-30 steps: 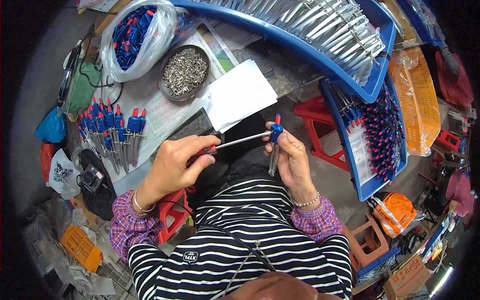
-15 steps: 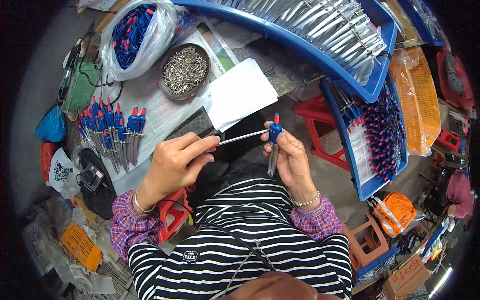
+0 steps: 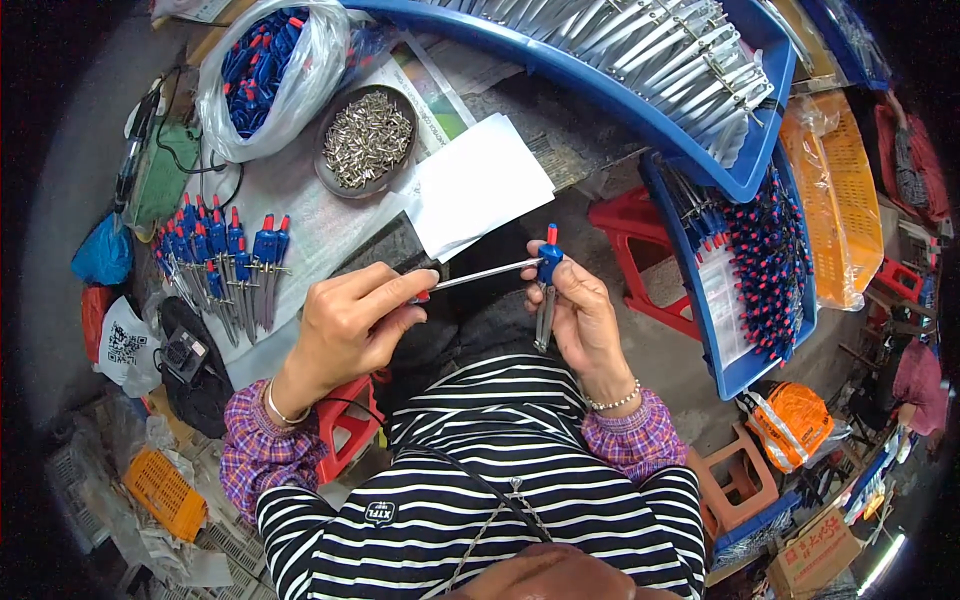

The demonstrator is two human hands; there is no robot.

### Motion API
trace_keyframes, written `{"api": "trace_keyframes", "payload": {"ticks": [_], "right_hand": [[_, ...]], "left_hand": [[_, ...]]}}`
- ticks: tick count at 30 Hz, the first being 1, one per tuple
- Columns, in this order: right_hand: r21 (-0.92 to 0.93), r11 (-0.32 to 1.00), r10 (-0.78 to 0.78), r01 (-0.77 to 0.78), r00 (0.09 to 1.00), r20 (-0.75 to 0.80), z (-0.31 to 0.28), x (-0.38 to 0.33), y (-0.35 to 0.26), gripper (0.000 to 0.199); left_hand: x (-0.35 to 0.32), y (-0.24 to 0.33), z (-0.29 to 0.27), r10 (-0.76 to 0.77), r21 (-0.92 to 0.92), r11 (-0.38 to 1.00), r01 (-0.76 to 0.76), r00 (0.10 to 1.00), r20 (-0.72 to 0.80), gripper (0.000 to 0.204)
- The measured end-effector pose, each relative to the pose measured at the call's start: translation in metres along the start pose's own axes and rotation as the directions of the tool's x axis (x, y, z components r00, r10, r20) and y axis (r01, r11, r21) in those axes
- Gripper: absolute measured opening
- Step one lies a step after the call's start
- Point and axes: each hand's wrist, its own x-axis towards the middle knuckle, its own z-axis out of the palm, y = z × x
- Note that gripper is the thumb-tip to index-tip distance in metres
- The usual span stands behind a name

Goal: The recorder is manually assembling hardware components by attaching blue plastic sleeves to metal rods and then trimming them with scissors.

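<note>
My right hand [image 3: 588, 310] pinches a drawing compass [image 3: 550, 262] by its blue plastic head. Its red tip points up and its two metal legs hang down together. My left hand [image 3: 360, 325] is closed round the handle of a screwdriver [image 3: 485, 277]. Most of that handle is hidden by the fingers, with a little red showing. The long metal shaft runs across to the side of the blue head and appears to touch it; the contact point is too small to make out. Both hands are above my lap, just off the table's near edge.
On the table are white papers [image 3: 480, 185], a bowl of small metal screws [image 3: 368, 140], a bag of blue-and-red heads [image 3: 265, 75] and a pile of compasses [image 3: 225, 260]. A blue tray [image 3: 640, 95] holds metal legs. Rightward are another blue tray [image 3: 735, 385] and a red stool [image 3: 640, 235].
Both hands keep almost the same place and grip. The compass and screwdriver have shifted only very slightly, and the shaft still meets the blue head.
</note>
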Motion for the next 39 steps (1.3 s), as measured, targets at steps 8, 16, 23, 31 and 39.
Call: {"api": "trace_keyframes", "payload": {"ticks": [8, 16, 23, 31, 39], "right_hand": [[-0.079, 0.996, -0.041, 0.04, 0.999, -0.004, -0.001, 0.001, 0.002, 0.046], [-0.13, 0.99, -0.057, 0.054, 0.998, -0.017, 0.0, 0.0, 0.003, 0.046], [-0.12, 0.992, -0.049, 0.047, 0.999, -0.019, 0.0, -0.001, 0.0, 0.044], [0.019, 0.996, 0.089, -0.09, 0.994, 0.059, 0.011, -0.004, 0.005, 0.04], [0.047, 0.976, 0.209, -0.212, 0.976, 0.069, 0.016, -0.008, 0.011, 0.037]], "left_hand": [[0.007, 0.003, 0.0, 0.238, 0.288, 0.938, -0.191, 0.961, -0.14, 0.032], [-0.001, -0.005, 0.009, -0.08, -0.215, 0.973, 0.083, 0.997, 0.022, 0.026], [0.003, -0.003, 0.004, -0.136, -0.226, 0.96, 0.165, 0.981, 0.135, 0.024], [0.026, -0.006, 0.031, -0.127, -0.445, 0.89, 0.102, 0.992, -0.027, 0.017], [0.04, 0.005, 0.059, -0.048, -0.415, 0.91, -0.003, 0.993, -0.112, 0.019]]}}
